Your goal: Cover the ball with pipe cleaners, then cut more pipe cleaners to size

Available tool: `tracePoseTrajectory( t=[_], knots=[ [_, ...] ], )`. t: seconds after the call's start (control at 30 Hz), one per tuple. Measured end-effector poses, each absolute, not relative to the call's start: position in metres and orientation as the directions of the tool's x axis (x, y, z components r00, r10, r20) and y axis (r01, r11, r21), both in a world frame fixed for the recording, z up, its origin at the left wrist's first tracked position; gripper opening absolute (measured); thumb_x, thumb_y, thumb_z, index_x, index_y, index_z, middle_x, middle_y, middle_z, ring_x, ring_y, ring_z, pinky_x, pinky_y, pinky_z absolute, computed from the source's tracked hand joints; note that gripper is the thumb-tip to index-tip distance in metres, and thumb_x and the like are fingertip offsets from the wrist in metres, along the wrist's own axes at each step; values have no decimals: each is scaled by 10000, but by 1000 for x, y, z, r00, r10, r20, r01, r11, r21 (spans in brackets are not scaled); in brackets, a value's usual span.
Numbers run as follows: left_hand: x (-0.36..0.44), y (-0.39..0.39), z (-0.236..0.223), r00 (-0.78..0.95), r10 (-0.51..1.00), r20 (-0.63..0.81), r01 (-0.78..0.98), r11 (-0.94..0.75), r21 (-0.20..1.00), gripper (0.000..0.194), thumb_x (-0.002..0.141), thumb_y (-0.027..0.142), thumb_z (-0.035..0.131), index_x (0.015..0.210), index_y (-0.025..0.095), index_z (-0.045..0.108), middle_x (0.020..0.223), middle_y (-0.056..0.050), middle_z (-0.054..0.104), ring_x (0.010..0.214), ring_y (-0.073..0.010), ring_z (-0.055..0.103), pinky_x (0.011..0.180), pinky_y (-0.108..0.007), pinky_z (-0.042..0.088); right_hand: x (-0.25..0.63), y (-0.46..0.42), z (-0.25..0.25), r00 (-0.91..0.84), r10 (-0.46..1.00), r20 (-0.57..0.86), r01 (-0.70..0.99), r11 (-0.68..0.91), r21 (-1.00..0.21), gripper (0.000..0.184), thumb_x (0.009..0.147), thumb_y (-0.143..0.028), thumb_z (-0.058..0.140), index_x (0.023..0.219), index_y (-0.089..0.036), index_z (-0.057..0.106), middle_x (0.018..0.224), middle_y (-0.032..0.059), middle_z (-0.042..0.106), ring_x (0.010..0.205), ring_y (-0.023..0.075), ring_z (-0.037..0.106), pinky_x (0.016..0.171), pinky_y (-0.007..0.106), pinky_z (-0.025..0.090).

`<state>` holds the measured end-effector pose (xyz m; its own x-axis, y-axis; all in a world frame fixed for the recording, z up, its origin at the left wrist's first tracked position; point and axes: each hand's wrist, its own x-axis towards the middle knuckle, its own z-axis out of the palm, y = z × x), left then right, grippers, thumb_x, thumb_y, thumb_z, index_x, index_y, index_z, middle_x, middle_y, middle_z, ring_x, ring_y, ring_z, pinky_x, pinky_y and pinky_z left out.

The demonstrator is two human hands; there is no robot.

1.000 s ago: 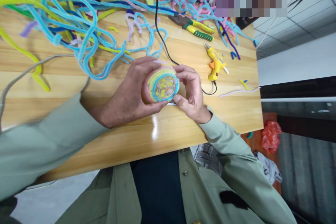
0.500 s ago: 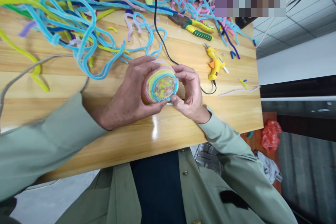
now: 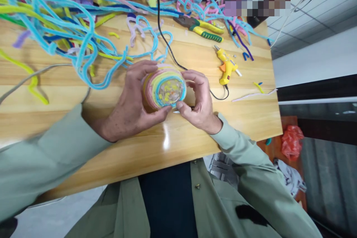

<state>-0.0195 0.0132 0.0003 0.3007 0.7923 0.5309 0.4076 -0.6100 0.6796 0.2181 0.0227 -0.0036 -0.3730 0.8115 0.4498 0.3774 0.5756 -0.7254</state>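
Between my two hands is a round container wrapped in pink, yellow and blue pipe cleaners (image 3: 164, 72), tilted so that one round end faces me. That end has a mottled, yellow-flecked middle inside a blue ring. My left hand (image 3: 131, 98) wraps around its left side, thumb along the lower edge. On the right, my right hand (image 3: 198, 98) grips the rim, with the thumb at the lower blue edge and the fingers at the upper right. Below the container, a small pale sliver shows beside my right thumb; I cannot make out what it is.
Loose light-blue pipe cleaners (image 3: 92, 44) and other colours heap along the table's far left. Yellow-green pliers (image 3: 200, 29) lie beyond my hands. A yellow glue gun (image 3: 228, 67) lies to the right, its cord running near my right hand. A black cable (image 3: 158, 11) crosses the table.
The wrapped container has turned slightly, showing more of its pink side. Both hands keep hold of it. The whole view has shifted a little.
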Motion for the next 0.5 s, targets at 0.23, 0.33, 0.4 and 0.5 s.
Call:
tracePoseTrajectory(
  t=[0.23,0.33,0.4,0.5],
  knots=[
    [-26,21,-3,365,744,560,446,-667,596,768,989,578,743,1593,267,386,1564,-144,538,1534,-383,512,1268,-683,466,218,19,0,-365,813,455,462,582,-669,599,989,-534,664,1479,-241,481,1436,164,602,1358,362,593,1079,603,557],
    [-29,24,-5,401,730,554,433,-684,587,817,987,578,749,1636,274,356,1571,-146,550,1519,-398,516,1254,-713,464,216,18,2,-356,800,484,435,600,-671,560,992,-502,670,1454,-237,496,1439,167,595,1352,358,598,1061,593,567],
    [-29,24,-4,405,745,530,404,-666,627,830,978,576,750,1658,330,343,1607,-124,531,1542,-406,487,1278,-729,436,214,17,2,-340,804,487,418,593,-688,551,992,-498,679,1443,-236,501,1458,176,586,1366,362,593,1058,589,569],
    [-28,22,0,403,780,479,373,-618,692,797,981,544,745,1662,388,360,1652,-98,506,1575,-426,448,1310,-742,388,213,17,3,-328,824,462,424,566,-708,564,982,-498,691,1443,-241,491,1479,184,584,1383,371,585,1062,598,568]
  ],
)
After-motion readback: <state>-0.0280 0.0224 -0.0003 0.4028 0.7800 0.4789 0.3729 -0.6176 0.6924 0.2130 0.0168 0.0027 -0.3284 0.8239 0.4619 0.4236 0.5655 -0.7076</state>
